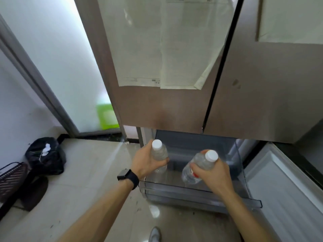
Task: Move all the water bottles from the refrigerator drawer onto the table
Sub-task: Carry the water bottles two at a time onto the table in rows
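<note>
The clear refrigerator drawer (176, 191) is pulled out low in front of me. My left hand (145, 163) grips a clear water bottle (158, 152) with a white cap, held upright over the drawer's left side. My right hand (212, 173) grips a second clear water bottle (201, 163) with a white cap and a red label, tilted to the right above the drawer's middle. I see no other bottle on the drawer's visible floor. No table shows in this view.
The brown fridge doors (167, 105) with taped papers (157, 49) hang above the drawer. An open lower door (283, 186) stands at the right. A black rubbish bag (45, 156) and a dark rack (12, 179) sit on the tiled floor at the left.
</note>
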### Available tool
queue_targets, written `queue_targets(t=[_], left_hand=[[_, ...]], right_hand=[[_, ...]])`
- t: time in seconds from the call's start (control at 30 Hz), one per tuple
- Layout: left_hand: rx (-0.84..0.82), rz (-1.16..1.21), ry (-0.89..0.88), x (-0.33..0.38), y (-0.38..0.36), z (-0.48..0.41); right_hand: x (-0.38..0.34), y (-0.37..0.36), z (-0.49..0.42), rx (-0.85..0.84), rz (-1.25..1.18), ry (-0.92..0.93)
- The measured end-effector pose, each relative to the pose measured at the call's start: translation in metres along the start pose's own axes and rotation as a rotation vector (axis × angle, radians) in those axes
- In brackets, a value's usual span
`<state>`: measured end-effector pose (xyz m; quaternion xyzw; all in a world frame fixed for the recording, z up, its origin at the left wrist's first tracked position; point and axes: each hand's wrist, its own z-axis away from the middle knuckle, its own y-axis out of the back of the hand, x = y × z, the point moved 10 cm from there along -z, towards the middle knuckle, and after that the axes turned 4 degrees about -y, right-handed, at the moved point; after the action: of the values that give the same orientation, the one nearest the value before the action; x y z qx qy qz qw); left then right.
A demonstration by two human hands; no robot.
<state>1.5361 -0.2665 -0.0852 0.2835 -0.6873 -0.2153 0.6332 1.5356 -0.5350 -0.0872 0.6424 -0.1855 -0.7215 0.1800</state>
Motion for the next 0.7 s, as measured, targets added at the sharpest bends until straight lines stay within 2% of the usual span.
queue_targets(t=[0.17,0.33,0.5,0.7], left_hand=[[0.209,-0.026,0.016,0.012,0.089,0.060],[0.345,-0.114,0.123,-0.007,0.164,0.148],[0.496,-0.196,0.318,-0.051,0.235,0.276],[0.667,-0.324,0.536,-0.081,0.314,0.468]], right_hand=[[-0.078,-0.023,0.029,-0.111,0.008,0.191],[-0.150,-0.095,0.078,-0.309,0.076,0.401],[-0.201,-0.187,0.159,-0.469,0.136,0.596],[-0.249,-0.285,0.308,-0.668,0.181,0.792]])
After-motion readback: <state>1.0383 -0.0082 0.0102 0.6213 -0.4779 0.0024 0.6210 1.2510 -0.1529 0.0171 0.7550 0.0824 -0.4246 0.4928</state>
